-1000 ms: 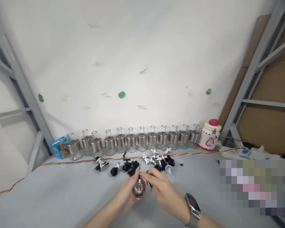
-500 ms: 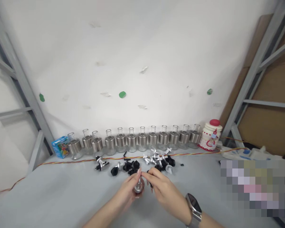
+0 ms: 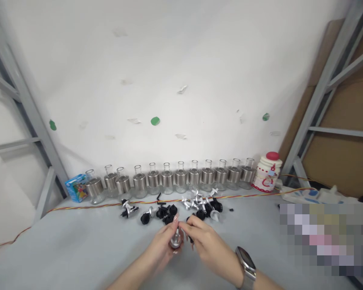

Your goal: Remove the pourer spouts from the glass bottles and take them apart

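My left hand [image 3: 166, 237] is closed around a silver pourer top [image 3: 176, 241], its shiny round base facing me. My right hand [image 3: 204, 239] is beside it, thumb and index finger pinched against the top of that piece. A small black part [image 3: 191, 240] shows under the curled right fingers; its full shape is hidden. Just beyond the hands lie loose black stoppers [image 3: 173, 210] and several silver pourer pieces [image 3: 196, 197], some joined to black stoppers.
A row of glass bottles [image 3: 180, 177] with steel sleeves stands along the white wall. Before them runs a twisted red-yellow wire [image 3: 103, 205]. A blue box [image 3: 76, 188] stands left, a cream jar [image 3: 266, 173] with a red lid right. Black hex keys [image 3: 159, 196] lie mid-table.
Both hands stay together at the silver pourer top, with only a slight shift of the fingers. The loose parts and bottles have not moved.
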`<state>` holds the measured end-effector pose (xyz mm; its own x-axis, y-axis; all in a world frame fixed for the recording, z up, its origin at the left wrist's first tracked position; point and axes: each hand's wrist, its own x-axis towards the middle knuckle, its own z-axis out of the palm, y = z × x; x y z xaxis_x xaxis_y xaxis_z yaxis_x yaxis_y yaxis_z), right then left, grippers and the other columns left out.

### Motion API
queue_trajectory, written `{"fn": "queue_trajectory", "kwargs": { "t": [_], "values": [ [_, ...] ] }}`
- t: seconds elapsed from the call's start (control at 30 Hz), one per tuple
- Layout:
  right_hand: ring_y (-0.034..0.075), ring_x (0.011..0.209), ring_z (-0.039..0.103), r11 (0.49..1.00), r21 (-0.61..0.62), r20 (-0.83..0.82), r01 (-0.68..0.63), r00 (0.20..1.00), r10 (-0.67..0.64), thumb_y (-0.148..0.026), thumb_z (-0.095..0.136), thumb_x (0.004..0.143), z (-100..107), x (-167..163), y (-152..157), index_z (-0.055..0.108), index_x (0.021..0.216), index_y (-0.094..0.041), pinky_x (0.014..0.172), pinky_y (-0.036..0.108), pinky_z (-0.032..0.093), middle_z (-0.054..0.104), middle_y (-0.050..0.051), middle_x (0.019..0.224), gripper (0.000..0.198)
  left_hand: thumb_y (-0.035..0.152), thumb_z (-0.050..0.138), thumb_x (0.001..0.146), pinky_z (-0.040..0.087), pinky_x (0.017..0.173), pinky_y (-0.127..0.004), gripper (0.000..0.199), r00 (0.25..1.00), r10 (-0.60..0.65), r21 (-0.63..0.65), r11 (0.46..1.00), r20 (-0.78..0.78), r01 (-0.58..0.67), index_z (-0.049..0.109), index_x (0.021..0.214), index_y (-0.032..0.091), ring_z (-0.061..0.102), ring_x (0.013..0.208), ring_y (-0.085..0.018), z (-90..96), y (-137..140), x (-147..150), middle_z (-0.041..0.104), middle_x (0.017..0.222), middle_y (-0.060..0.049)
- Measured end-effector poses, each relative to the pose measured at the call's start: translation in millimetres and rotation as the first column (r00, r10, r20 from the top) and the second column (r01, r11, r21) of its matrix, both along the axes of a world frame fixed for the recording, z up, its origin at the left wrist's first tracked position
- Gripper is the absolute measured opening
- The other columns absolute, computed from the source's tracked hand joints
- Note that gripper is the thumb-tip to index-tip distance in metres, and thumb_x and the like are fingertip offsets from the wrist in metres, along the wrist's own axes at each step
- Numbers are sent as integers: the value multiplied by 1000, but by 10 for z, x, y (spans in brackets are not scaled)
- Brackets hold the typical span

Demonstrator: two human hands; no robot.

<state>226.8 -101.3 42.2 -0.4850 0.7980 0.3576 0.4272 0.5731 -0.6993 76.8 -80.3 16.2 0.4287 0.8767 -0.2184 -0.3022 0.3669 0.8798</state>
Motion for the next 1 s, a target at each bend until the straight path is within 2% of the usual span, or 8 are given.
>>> {"fn": "queue_trajectory", "kwargs": {
  "t": [0.1, 0.2, 0.3, 0.47, 0.6, 0.7, 0.83, 1.0],
  "values": [
    [10, 56, 51, 976, -215, -289, 13, 954, -77, -20, 39, 82, -99, -2, 118, 53, 103, -23, 53, 25, 44, 47, 0, 75, 26, 51, 58, 68, 23, 45, -20, 37, 996, 24, -20, 1000, 84, -23, 47, 61, 16, 40, 51, -7, 68, 27, -15, 45, 55, 4],
    [10, 40, 50, 878, -477, -546, -17, 789, -282, -33, 51, 75, -191, 38, 268, 49, 97, -22, 41, 25, 42, 48, -4, 64, 24, 44, 58, 69, 23, 44, -20, 35, 991, 37, -46, 998, 127, -31, 45, 54, 16, 39, 48, -7, 135, 59, -44, 43, 53, 4],
    [10, 48, 55, 773, -626, -612, -103, 679, -405, -28, 65, 64, -211, 116, 354, 53, 81, -18, 49, 23, 43, 55, -3, 61, 24, 37, 59, 70, 23, 43, -20, 30, 987, 54, -52, 998, 154, -47, 45, 54, 16, 39, 47, -6, 133, 85, -67, 43, 53, 4],
    [11, 63, 58, 608, -738, -632, -294, 616, -470, -21, 69, 59, -142, 188, 361, 64, 76, -9, 64, 22, 44, 62, 5, 65, 21, 47, 56, 71, 22, 42, -19, 34, 991, 98, -58, 994, 93, -93, 45, 60, 16, 42, 50, -6, 43, 108, -77, 44, 57, 4],
    [14, 72, 59, 674, -680, -683, -290, 585, -437, -22, 73, 57, -99, 177, 365, 67, 83, -12, 74, 26, 43, 65, 6, 74, 29, 40, 69, 61, 24, 43, -17, 35, 997, 77, 60, 995, 15, -78, 45, 72, 18, 43, 49, -4, 20, 89, -61, 46, 62, 7],
    [14, 65, 58, 742, -652, -638, -155, 641, -426, -21, 76, 51, -93, 157, 372, 67, 84, -13, 68, 27, 44, 64, 3, 68, 36, 42, 69, 59, 21, 38, -17, 39, 993, 58, 163, 986, -103, -41, 41, 76, 19, 37, 39, -2, -14, 85, -30, 47, 56, 9],
    [12, 55, 54, 772, -628, -602, -103, 693, -397, -35, 72, 56, -119, 139, 376, 68, 77, -13, 57, 27, 42, 61, 2, 60, 31, 56, 58, 62, 20, 33, -17, 43, 982, 99, 234, 971, -161, -60, 38, 76, 20, 46, 39, -6, -86, 133, -6, 52, 65, 5],
    [4, 37, 27, 799, -600, -480, 29, 786, -390, -40, 67, 62, -174, 177, 409, 67, 66, -12, 40, 21, 18, 41, -6, 41, 29, 54, 54, 67, 30, 36, -18, 40, 964, 90, 351, 936, -252, 5, 44, 78, 17, 51, 49, -7, -136, 192, -42, 53, 76, 1]
  ]
}}
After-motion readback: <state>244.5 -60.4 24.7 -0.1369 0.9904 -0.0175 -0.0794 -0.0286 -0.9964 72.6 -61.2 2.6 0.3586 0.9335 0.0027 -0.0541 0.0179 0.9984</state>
